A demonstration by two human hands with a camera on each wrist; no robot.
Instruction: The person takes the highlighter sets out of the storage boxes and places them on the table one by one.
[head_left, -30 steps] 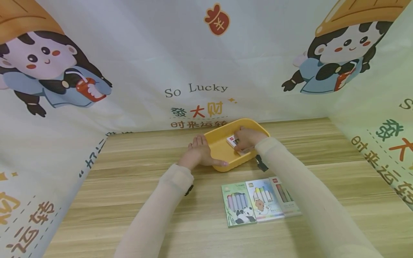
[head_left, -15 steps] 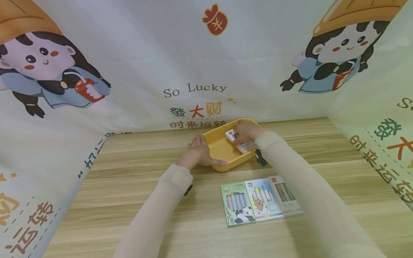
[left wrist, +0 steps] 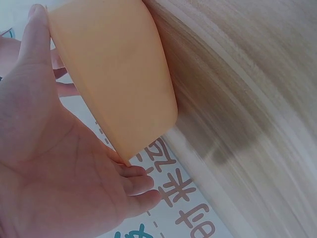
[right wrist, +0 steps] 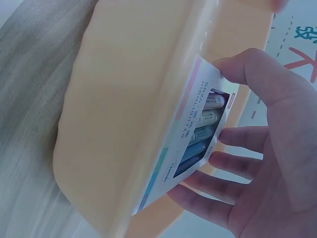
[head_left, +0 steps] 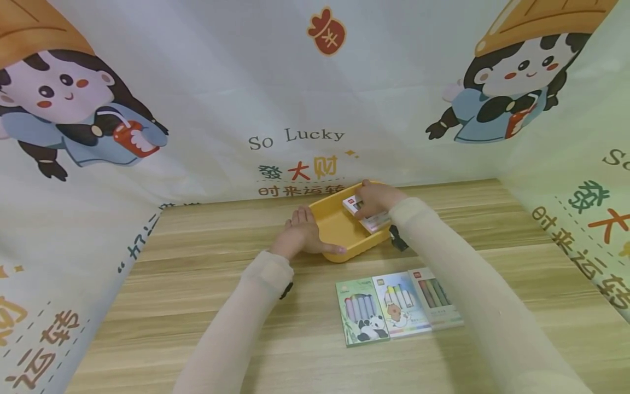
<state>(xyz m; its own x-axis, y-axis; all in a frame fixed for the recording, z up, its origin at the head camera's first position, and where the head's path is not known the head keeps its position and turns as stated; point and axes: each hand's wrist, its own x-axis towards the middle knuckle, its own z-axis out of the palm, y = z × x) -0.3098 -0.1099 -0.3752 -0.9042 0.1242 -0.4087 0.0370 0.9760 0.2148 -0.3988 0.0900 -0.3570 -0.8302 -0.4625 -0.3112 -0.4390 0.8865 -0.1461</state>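
In the head view, my left hand (head_left: pixel 301 232) rests along the left end of the yellow plastic basket (head_left: pixel 339 224), thumb on the near side and fingers fairly straight. The left wrist view shows the palm spread across the basket's end wall (left wrist: pixel 114 69). My right hand (head_left: pixel 376 198) reaches into the basket's right part and holds a white box of highlighters (head_left: pixel 376 221) by its edges. In the right wrist view, thumb and fingers span this highlighter box (right wrist: pixel 190 131), whose window shows several pens. Part of the box is hidden under the hand.
On the wooden table (head_left: pixel 206 295), nearer me, lie a green panda box of pens (head_left: pixel 365 314), a white-and-blue box of pens (head_left: pixel 401 306) and a white box (head_left: pixel 435 298) partly behind my right sleeve. A printed cloth wall (head_left: pixel 221 98) stands right behind the basket.
My right hand has shifted slightly up and left inside the basket, and more of the highlighter box shows under it. My left hand has stayed on the basket.
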